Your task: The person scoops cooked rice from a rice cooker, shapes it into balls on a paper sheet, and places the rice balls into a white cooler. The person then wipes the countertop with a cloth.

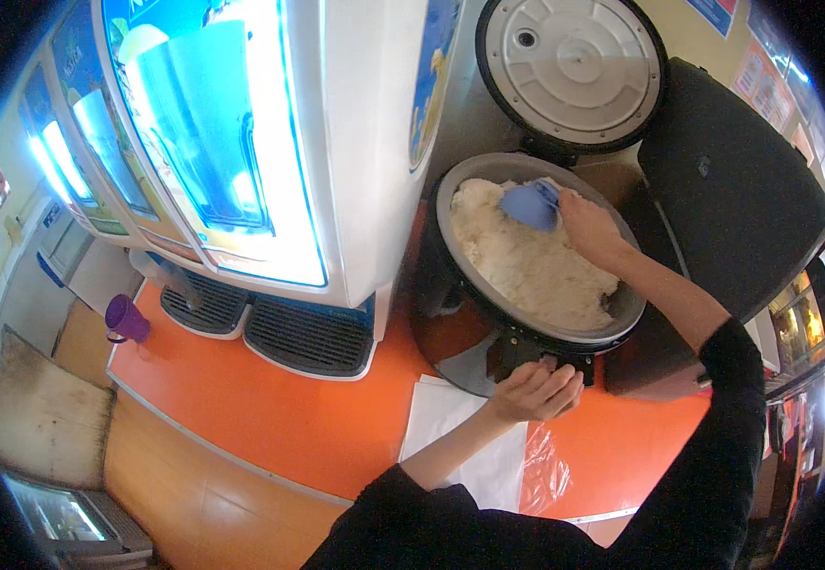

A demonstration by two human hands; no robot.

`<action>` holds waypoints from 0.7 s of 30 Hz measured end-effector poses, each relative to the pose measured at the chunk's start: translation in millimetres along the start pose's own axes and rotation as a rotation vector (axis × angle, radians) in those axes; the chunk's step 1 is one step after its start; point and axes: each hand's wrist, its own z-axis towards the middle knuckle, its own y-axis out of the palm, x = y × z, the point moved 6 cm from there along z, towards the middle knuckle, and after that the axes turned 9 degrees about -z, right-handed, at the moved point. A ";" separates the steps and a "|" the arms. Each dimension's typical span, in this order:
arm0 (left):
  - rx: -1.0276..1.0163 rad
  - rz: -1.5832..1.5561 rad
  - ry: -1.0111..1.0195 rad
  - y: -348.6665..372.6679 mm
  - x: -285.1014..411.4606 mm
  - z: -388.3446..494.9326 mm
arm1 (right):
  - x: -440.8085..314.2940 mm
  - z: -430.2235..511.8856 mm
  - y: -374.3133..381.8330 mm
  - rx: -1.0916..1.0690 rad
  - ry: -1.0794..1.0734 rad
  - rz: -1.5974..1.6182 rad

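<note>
A large rice cooker stands before me with its lid raised at the back. White rice fills much of its grey inner pot, and part of the pot wall shows bare at the right. My right hand grips the handle of a blue plastic scoop, whose bowl rests at the rice surface near the far side. At the cooker's front, my left hand has its fingers curled against the black latch block; the exact grip is partly hidden.
A lit drink dispenser with drip trays stands left of the cooker. White paper sheets and clear plastic film lie on the orange counter. A purple cup sits at the left edge. A black appliance stands close on the right.
</note>
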 end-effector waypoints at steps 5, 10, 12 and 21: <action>0.028 -0.020 0.006 -2.6 0.4 2.6 | -24.7 -66.0 -12.4 -0.326 -0.144 -0.064; 0.001 -0.053 -0.002 -2.8 1.0 1.9 | -11.2 -70.6 -38.2 -0.398 -0.342 -0.212; 0.002 -0.048 0.008 -2.8 1.7 0.8 | -1.1 -37.5 -56.0 -0.126 -0.205 -0.183; 0.013 0.017 -0.021 -4.1 3.3 -1.7 | -7.1 -29.5 -7.9 -0.231 -0.127 0.022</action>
